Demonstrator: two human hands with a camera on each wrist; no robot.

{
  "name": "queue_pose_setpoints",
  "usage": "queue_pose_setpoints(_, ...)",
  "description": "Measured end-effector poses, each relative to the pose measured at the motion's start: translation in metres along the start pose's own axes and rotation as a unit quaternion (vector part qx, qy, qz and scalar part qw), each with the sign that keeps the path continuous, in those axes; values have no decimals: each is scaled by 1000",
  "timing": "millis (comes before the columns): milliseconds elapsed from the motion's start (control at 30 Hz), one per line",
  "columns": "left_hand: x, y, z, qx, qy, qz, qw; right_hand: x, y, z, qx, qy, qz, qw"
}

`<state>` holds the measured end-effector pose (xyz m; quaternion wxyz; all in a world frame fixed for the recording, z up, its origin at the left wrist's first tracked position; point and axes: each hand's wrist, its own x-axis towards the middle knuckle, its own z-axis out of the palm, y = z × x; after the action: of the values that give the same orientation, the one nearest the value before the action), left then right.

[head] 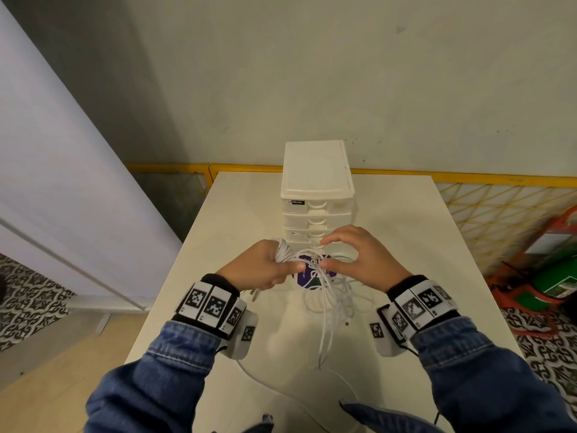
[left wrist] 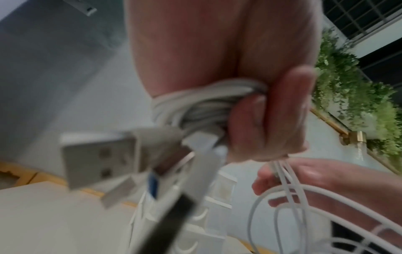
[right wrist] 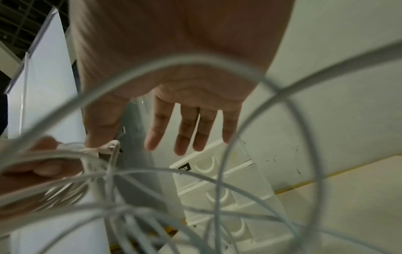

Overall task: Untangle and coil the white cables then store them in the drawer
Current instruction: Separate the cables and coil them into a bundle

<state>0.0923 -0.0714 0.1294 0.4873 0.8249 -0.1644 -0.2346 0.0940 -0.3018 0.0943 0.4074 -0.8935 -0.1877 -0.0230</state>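
Two hands above desk point(head: 390, 214). Left hand point(head: 259, 265) grip curled round coiled white cables point(head: 282, 253); right hand point(head: 359, 257) fingers straight, thumb touching loose strands. Drawers point(head: 317, 210) at 12 o'clock, closed.

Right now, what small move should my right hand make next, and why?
Probably pinch a loose strand and wrap it onto the coil. The left hand grips that coil, the right hand is open, and loops still hang tangled.
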Motion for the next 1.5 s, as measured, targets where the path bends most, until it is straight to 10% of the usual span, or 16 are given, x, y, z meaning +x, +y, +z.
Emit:
queue_pose_setpoints(467,-9,-4,-19,-135,243,-36,960,-6,14,1,-173,195,-18,965)
queue_pose_setpoints(800,-31,-29,-53,-210,439,-81,870,-43,89,-16,-44,321,321,890)
queue_pose_setpoints(933,-32,-29,-53,-206,383,-45,899,-53,97,-6,-27,240,399,885)
queue_pose_setpoints(1100,-17,-11,-29,-203,303,-28,931,-25,31,9,-68,248,99,961)
queue_pose_setpoints(1167,-11,-5,-19,-200,286,-24,937,-12,-3,19,-57,150,-3,987)
queue_pose_setpoints(1267,-7,-2,-10,-206,269,-20,941,2,-27,41,-23,5,21,999)
queue_pose_setpoints(1500,-17,-20,-21,-197,302,-49,932,-1,-7,39,4,125,51,991)
